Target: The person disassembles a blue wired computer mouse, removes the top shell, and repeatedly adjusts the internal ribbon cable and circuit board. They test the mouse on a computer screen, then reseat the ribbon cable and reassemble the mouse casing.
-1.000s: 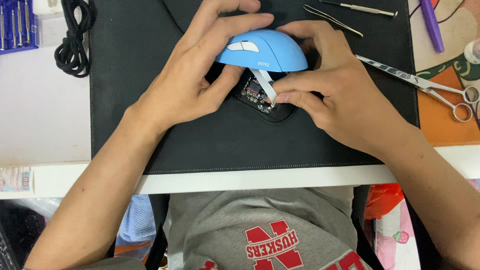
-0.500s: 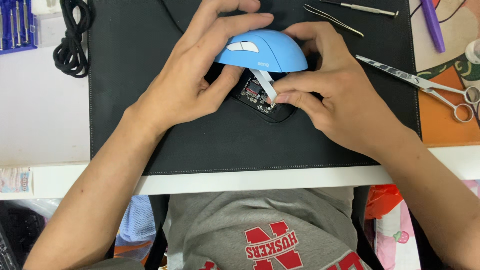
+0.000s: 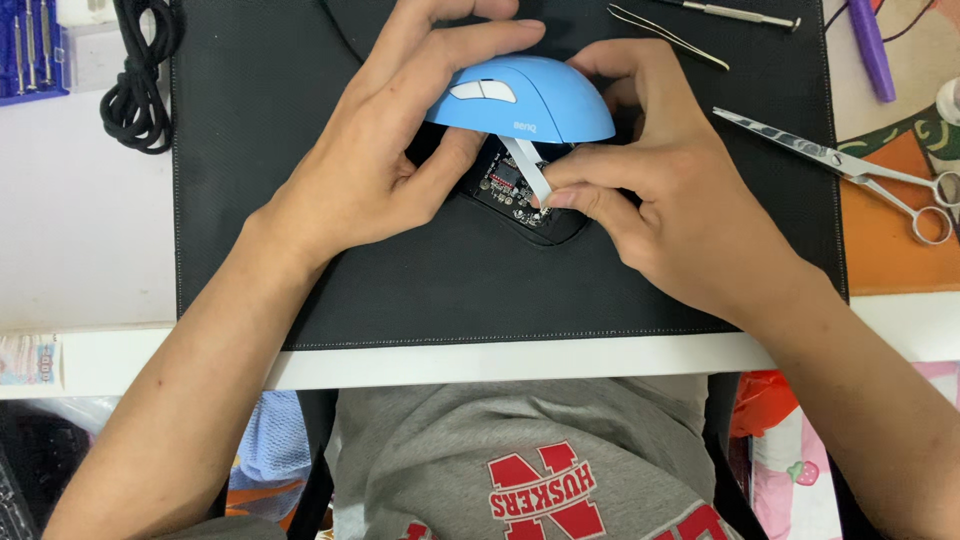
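Spread across the white desk, a black textured work mat [image 3: 300, 250] is carrying the job in the head view. A left hand [image 3: 380, 170] is gripping and tilting a light-blue plastic mouse shell [image 3: 530, 100] over its black base with circuit board [image 3: 515, 195]. A right hand [image 3: 670, 200] is pinching a white flat ribbon cable [image 3: 528, 165]; guiding it straight and gently seems wise. Steel scissors [image 3: 850, 165] are lying well apart.

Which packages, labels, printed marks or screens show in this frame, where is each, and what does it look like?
Screwdriver case: top left corner, blue, rectangular, metal drivers in a row.
Printed slip: left edge beside the black mat, small, pale, coloured print.
Small mark: on the blue mouse shell held by the left hand, white print.
Pink package: lower right under the table, strawberry picture.
No screens.
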